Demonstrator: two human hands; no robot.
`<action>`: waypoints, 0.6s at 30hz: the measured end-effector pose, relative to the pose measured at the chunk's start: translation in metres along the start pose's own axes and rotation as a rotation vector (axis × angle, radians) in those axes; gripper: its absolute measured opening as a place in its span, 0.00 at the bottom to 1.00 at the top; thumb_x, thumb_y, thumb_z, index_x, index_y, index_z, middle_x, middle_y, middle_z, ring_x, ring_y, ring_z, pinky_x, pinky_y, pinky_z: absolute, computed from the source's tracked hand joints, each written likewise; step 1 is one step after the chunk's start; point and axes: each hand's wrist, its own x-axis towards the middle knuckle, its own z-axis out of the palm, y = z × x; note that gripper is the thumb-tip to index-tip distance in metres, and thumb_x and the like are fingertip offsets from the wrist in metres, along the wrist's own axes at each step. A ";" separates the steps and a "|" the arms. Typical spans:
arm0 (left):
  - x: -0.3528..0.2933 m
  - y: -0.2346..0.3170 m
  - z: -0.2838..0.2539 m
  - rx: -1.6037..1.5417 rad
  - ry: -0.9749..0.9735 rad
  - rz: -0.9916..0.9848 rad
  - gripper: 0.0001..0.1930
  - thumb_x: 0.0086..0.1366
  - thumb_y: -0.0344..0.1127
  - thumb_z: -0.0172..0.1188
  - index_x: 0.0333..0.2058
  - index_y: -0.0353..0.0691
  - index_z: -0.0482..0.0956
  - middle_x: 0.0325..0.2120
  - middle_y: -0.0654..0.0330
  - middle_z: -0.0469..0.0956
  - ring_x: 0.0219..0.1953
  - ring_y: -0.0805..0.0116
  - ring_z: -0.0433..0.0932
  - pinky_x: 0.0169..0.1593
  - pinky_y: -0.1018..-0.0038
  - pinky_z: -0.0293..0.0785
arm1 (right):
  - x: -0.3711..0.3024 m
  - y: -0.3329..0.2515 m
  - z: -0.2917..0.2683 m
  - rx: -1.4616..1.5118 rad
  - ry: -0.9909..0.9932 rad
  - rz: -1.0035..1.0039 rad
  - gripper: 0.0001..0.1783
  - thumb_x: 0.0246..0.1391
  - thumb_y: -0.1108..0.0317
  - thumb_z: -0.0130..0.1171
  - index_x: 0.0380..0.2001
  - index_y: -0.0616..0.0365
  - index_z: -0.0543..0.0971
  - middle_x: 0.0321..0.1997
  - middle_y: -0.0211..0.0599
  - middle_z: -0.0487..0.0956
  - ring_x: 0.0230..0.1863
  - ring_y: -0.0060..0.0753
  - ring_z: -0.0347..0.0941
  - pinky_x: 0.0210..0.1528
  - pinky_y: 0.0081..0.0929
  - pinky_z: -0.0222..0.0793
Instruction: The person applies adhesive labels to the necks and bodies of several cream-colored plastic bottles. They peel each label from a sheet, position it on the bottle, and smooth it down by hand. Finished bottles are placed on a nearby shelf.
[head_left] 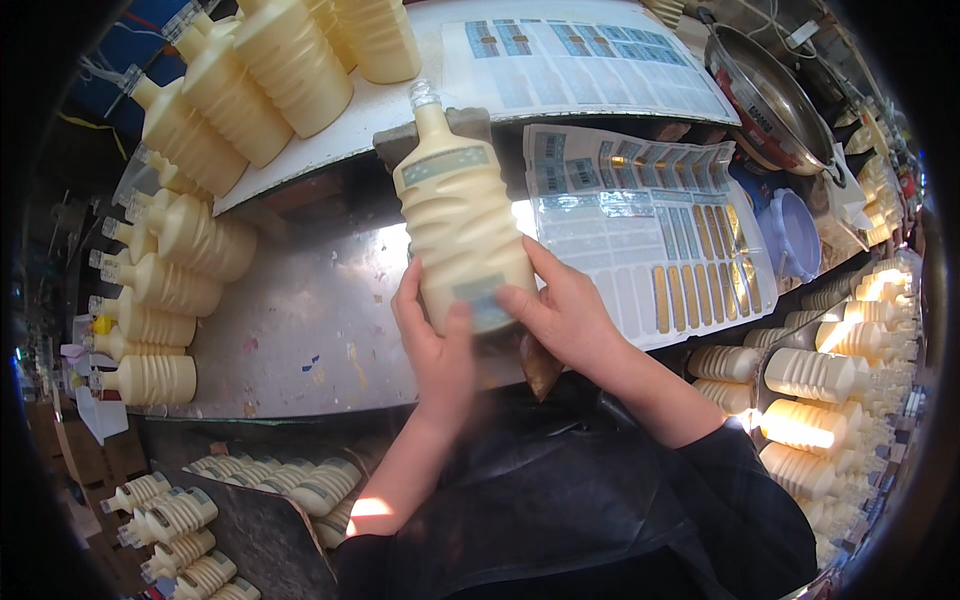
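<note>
A cream ribbed bottle (465, 225) with a clear neck is held between both my hands over the metal worktop, its neck pointing away from me. A blue label strip (445, 165) crosses its shoulder, and a smaller blue label (480, 292) is on its lower end. My left hand (435, 345) closes on the lower left side, slightly blurred, its thumb up by the lower label. On the lower right side, my right hand (565, 310) grips with its thumb on that label's edge. To the right lies a label sheet (620, 240) with blue and gold stickers, partly peeled off.
Cream bottles (295, 65) stand on the white shelf (300, 155) at the far left; others (165, 285) lie along the worktop's left edge. Another sticker sheet (600, 75) is on the shelf. A pan (770, 95) and purple bucket (790, 235) are at right. More bottles (810, 375) fill the right side.
</note>
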 end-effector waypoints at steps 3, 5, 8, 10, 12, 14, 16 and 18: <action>0.000 -0.003 0.000 0.008 0.002 0.006 0.33 0.73 0.37 0.57 0.71 0.33 0.57 0.66 0.48 0.60 0.69 0.54 0.62 0.72 0.60 0.58 | -0.001 -0.002 0.000 -0.012 0.003 0.007 0.30 0.61 0.56 0.60 0.63 0.56 0.71 0.52 0.55 0.82 0.54 0.60 0.79 0.56 0.45 0.73; 0.000 -0.003 -0.001 0.021 0.004 0.013 0.33 0.73 0.38 0.57 0.71 0.33 0.57 0.65 0.47 0.60 0.69 0.54 0.62 0.72 0.60 0.58 | 0.000 -0.001 0.000 -0.011 0.006 0.002 0.30 0.61 0.56 0.60 0.63 0.56 0.71 0.52 0.56 0.82 0.54 0.60 0.79 0.56 0.45 0.73; 0.000 -0.002 -0.001 0.033 0.001 0.018 0.33 0.72 0.38 0.57 0.71 0.33 0.57 0.65 0.47 0.60 0.68 0.54 0.62 0.72 0.60 0.58 | 0.000 -0.001 0.001 -0.007 0.009 -0.005 0.30 0.61 0.56 0.60 0.63 0.56 0.71 0.52 0.56 0.82 0.54 0.61 0.79 0.56 0.45 0.73; 0.001 -0.002 -0.002 0.036 0.000 0.022 0.33 0.72 0.38 0.58 0.71 0.33 0.57 0.65 0.47 0.60 0.68 0.54 0.63 0.72 0.60 0.58 | 0.000 0.000 0.001 -0.006 0.009 -0.003 0.30 0.61 0.56 0.60 0.64 0.56 0.71 0.52 0.56 0.82 0.54 0.61 0.79 0.56 0.46 0.73; 0.001 -0.003 -0.002 0.030 0.001 0.017 0.33 0.72 0.38 0.58 0.71 0.33 0.58 0.65 0.47 0.61 0.68 0.54 0.63 0.71 0.60 0.58 | 0.000 0.000 0.002 -0.010 0.008 0.003 0.31 0.61 0.56 0.60 0.64 0.56 0.71 0.52 0.56 0.82 0.54 0.61 0.79 0.56 0.46 0.73; 0.001 -0.003 -0.001 0.012 0.004 0.006 0.34 0.72 0.39 0.58 0.70 0.33 0.58 0.65 0.47 0.61 0.68 0.54 0.63 0.71 0.60 0.59 | 0.000 0.000 0.002 -0.017 0.007 0.005 0.31 0.61 0.56 0.60 0.64 0.56 0.70 0.52 0.56 0.82 0.54 0.61 0.79 0.57 0.46 0.73; 0.000 -0.003 0.000 0.003 0.012 0.006 0.34 0.72 0.39 0.58 0.70 0.33 0.58 0.64 0.47 0.61 0.68 0.54 0.64 0.71 0.60 0.59 | 0.000 0.001 0.001 -0.020 0.004 0.006 0.31 0.61 0.55 0.60 0.64 0.56 0.70 0.52 0.56 0.82 0.54 0.61 0.78 0.57 0.46 0.73; 0.000 -0.003 -0.001 0.018 0.001 0.018 0.33 0.73 0.38 0.58 0.71 0.34 0.57 0.65 0.49 0.62 0.67 0.57 0.64 0.71 0.62 0.58 | 0.000 0.002 0.002 -0.030 0.005 0.001 0.31 0.62 0.55 0.60 0.64 0.56 0.70 0.52 0.56 0.82 0.54 0.61 0.78 0.57 0.46 0.73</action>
